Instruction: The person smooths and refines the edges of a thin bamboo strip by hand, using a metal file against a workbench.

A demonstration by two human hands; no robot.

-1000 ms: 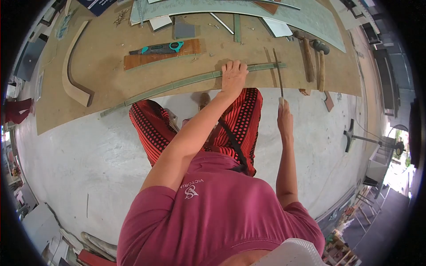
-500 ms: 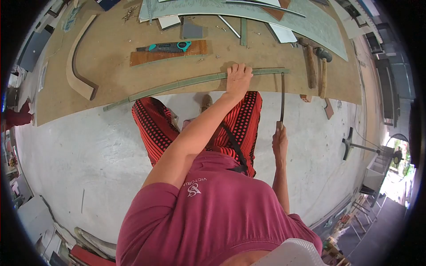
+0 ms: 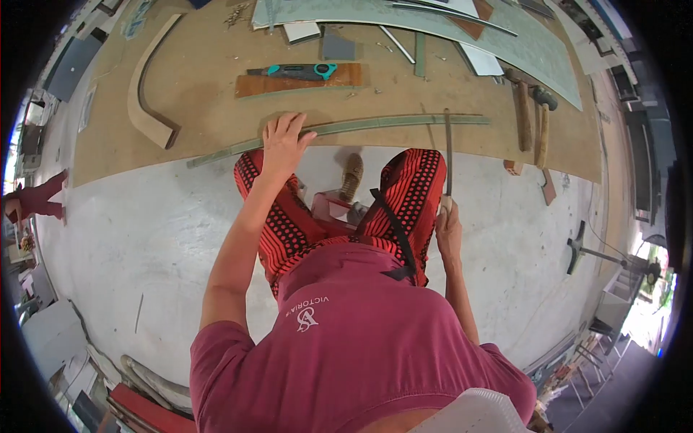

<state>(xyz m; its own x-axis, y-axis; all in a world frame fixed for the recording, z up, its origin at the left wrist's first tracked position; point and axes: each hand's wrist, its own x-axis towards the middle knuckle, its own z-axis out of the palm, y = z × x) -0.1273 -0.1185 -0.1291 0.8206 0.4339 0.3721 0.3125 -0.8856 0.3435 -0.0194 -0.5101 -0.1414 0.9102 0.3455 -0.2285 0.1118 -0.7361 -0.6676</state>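
A long, slightly bowed green strip (image 3: 375, 123) lies along the near edge of the board-topped table. My left hand (image 3: 284, 150) is laid across its left part, fingers spread past the far side and thumb out to the right. In my right hand (image 3: 448, 229), the wooden handle of a long thin file (image 3: 449, 155) is gripped below the table edge. The dark blade points away from me, and its tip overlaps the strip near the right end. Beyond the strip, a teal-and-black utility knife (image 3: 299, 71) rests on a brown wood piece (image 3: 254, 86).
A curved wooden piece (image 3: 138, 97) lies at the left of the table (image 3: 209, 43). Two hammers (image 3: 524, 115) (image 3: 542, 130) sit at the right. Large pale green sheets (image 3: 433, 29) cover the back. Another person's sleeve (image 3: 43, 196) shows at far left.
My left hand has moved left along the strip, its fingers now spread. The file has shifted left relative to the strip, and its tip now reaches past the strip's far edge.
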